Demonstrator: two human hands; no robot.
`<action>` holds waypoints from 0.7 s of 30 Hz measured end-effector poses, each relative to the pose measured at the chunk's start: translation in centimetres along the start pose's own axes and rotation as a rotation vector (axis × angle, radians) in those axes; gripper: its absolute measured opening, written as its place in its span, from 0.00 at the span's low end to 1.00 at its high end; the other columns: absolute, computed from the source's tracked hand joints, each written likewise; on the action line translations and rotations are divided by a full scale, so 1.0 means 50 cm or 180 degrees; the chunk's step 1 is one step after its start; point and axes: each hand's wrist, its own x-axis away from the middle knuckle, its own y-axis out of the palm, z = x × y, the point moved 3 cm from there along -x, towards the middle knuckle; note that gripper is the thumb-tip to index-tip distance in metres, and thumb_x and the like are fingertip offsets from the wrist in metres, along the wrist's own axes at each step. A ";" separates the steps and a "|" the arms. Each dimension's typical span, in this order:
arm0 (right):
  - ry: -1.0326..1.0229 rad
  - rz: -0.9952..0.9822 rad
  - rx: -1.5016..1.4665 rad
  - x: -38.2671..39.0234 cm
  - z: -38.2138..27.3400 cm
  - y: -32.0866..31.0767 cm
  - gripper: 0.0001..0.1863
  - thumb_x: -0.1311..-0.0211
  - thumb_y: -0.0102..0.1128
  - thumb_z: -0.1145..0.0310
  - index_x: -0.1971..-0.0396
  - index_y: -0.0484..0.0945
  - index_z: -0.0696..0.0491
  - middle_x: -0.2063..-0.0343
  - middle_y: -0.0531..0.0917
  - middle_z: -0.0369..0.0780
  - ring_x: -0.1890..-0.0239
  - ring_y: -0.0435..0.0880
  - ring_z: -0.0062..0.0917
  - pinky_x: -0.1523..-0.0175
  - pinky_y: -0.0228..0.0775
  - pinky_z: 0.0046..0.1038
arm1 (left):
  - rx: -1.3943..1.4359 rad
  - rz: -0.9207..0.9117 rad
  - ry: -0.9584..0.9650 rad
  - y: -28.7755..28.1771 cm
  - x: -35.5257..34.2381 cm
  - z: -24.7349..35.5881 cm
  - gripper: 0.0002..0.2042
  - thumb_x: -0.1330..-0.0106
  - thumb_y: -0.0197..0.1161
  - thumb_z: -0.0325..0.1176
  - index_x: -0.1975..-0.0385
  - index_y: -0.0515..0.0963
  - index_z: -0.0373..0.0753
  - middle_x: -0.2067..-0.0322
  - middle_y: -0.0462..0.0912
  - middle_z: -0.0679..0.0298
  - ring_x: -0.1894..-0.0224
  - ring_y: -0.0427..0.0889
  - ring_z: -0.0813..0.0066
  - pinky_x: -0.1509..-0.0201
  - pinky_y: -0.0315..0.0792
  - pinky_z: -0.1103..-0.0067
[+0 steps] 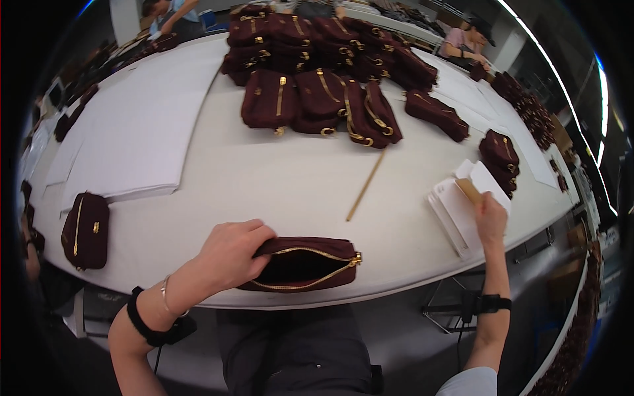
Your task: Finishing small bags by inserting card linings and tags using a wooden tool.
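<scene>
Lying lengthwise along table's (396, 264) near edge, pouch (307, 267): left hand (231, 257) gripping its left end, right hand (490, 218) farther, pinching tan card (468, 191).

my left hand (231, 256) and right hand (491, 216) are bare. a thin silver bracelet (165, 295) circles my left wrist, with a wide black band (140, 318) behind it. my right forearm wears a black strap (495, 303) with a small boxy unit, a dark cable (459, 346) hanging below. my sleeve (472, 383) is pale, my lower clothing (294, 350) dark grey.
</scene>
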 end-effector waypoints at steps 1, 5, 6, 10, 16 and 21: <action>0.0015 0.0418 -0.0142 -0.008 -0.012 -0.037 0.03 0.47 0.54 0.78 0.71 0.73 0.56 0.79 0.77 0.48 0.76 0.79 0.43 0.69 0.70 0.37 | -0.0013 0.0161 0.0078 0.001 -0.003 0.006 0.09 0.53 0.62 0.25 0.69 0.77 0.38 0.73 0.77 0.60 0.71 0.78 0.57 0.69 0.73 0.69; -0.0191 0.0648 -0.3009 -0.018 -0.150 -0.178 0.04 0.33 0.47 0.77 0.62 0.70 0.61 0.69 0.77 0.35 0.69 0.73 0.14 0.62 0.66 0.17 | -0.0051 -0.0080 -0.0018 0.013 -0.001 0.024 0.11 0.53 0.63 0.26 0.68 0.76 0.35 0.70 0.75 0.60 0.66 0.77 0.59 0.65 0.73 0.68; -0.0268 0.0469 -0.3321 -0.008 -0.211 -0.217 0.07 0.32 0.46 0.76 0.58 0.68 0.62 0.67 0.78 0.38 0.66 0.75 0.16 0.59 0.67 0.19 | -0.0052 -0.0078 -0.0074 0.019 -0.003 0.024 0.11 0.53 0.63 0.26 0.68 0.76 0.35 0.70 0.75 0.60 0.66 0.77 0.59 0.65 0.73 0.68; -0.1191 -0.0061 -0.4428 0.037 -0.437 -0.282 0.09 0.32 0.49 0.68 0.67 0.62 0.58 0.77 0.81 0.55 0.71 0.85 0.41 0.60 0.78 0.36 | -0.0062 -0.0181 -0.0035 0.021 0.009 0.026 0.13 0.52 0.65 0.29 0.65 0.75 0.35 0.67 0.75 0.61 0.63 0.77 0.61 0.64 0.73 0.69; -0.1534 -0.0399 -0.3593 0.053 -0.478 -0.279 0.08 0.32 0.47 0.72 0.61 0.63 0.62 0.73 0.80 0.56 0.67 0.84 0.45 0.60 0.79 0.40 | -0.0639 -0.0310 0.0146 0.052 0.004 0.034 0.13 0.50 0.65 0.32 0.69 0.73 0.33 0.69 0.77 0.54 0.64 0.79 0.55 0.67 0.74 0.67; -0.1876 -0.0334 -0.4157 0.054 -0.508 -0.289 0.07 0.31 0.44 0.72 0.61 0.63 0.61 0.73 0.80 0.56 0.67 0.84 0.46 0.61 0.79 0.41 | -0.0457 -0.0223 0.0001 0.038 -0.018 0.014 0.05 0.47 0.58 0.27 0.79 0.73 0.31 0.80 0.77 0.50 0.74 0.79 0.50 0.69 0.73 0.64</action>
